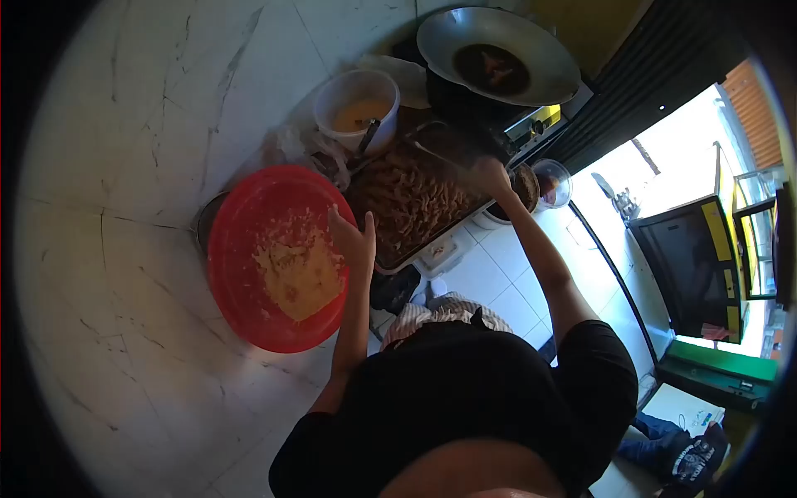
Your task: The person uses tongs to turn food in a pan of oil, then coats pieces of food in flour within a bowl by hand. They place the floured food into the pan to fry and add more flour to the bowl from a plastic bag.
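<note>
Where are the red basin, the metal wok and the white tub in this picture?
Red basin [229, 245]: head view, on its bare inner wall.
Metal wok [550, 65]: head view, on its inner wall beside the dark liquid.
White tub [357, 86]: head view, on its inner wall.

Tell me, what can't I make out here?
In the head view:
Right hand: motion-blurred, so its grip is unclear.
Whatever lies under the red basin: hidden by the basin.
Bottom of the wok: hidden by dark liquid.
White print, lower right: too small to read.
</note>
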The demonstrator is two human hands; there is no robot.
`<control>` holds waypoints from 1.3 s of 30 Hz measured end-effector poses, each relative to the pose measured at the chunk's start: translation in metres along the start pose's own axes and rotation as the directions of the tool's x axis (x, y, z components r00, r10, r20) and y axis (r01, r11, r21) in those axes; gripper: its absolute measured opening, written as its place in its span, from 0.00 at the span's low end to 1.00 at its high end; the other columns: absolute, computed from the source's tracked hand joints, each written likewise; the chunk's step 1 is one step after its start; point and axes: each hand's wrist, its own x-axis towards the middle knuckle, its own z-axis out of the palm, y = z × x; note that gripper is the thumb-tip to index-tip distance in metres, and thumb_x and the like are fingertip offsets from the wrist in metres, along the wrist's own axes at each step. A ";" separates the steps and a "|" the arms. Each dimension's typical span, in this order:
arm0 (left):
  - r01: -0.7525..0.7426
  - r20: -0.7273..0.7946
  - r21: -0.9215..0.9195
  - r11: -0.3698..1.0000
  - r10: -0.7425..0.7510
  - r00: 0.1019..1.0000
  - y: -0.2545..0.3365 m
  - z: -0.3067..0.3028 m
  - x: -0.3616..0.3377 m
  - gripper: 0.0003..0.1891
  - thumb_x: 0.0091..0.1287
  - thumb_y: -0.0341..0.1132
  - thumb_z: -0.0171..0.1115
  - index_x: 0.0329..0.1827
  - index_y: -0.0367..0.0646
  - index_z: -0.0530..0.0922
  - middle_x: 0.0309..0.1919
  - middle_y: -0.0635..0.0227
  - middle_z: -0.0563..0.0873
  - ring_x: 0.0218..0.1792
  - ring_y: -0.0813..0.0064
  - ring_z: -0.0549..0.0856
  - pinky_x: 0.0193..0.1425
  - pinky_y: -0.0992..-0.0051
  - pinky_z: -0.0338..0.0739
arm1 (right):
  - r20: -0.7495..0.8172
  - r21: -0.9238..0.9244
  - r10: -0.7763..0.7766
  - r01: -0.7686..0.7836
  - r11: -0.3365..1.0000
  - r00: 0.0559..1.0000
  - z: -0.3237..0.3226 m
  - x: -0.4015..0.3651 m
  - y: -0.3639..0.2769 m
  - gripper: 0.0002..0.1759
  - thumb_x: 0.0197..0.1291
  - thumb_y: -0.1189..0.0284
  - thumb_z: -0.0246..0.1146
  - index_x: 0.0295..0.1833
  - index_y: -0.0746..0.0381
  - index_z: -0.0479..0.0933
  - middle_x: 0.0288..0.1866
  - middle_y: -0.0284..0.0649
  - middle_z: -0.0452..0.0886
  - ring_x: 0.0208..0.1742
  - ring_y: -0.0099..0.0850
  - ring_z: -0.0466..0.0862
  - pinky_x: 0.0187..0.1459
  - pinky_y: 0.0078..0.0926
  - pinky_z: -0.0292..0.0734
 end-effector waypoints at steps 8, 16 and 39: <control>-0.271 -0.152 -0.145 0.952 0.249 0.956 0.021 -0.020 -0.003 0.23 0.61 0.38 0.53 0.56 0.36 0.61 0.54 0.51 0.65 0.57 0.56 0.65 0.59 0.63 0.59 | -0.087 0.192 0.005 0.012 0.981 0.996 -0.027 -0.092 -0.022 0.23 0.34 0.59 0.69 0.31 0.65 0.73 0.34 0.46 0.76 0.39 0.37 0.77 0.40 0.31 0.70; -0.230 0.021 -0.566 0.791 0.293 0.956 0.059 0.006 -0.047 0.14 0.62 0.31 0.52 0.49 0.37 0.68 0.48 0.59 0.71 0.50 0.66 0.72 0.54 0.68 0.65 | -0.276 0.483 0.042 0.101 0.870 0.960 -0.038 -0.188 0.009 0.36 0.41 0.69 0.69 0.57 0.63 0.63 0.44 0.44 0.76 0.40 0.31 0.78 0.43 0.26 0.73; 0.261 0.749 0.011 0.965 -0.181 0.638 0.035 0.196 -0.253 0.24 0.63 0.53 0.40 0.32 0.42 0.78 0.22 0.61 0.81 0.29 0.61 0.81 0.34 0.68 0.71 | -0.450 0.593 0.427 -0.095 0.799 0.784 -0.227 -0.237 0.267 0.35 0.38 0.70 0.70 0.54 0.68 0.65 0.42 0.48 0.77 0.37 0.30 0.78 0.36 0.22 0.73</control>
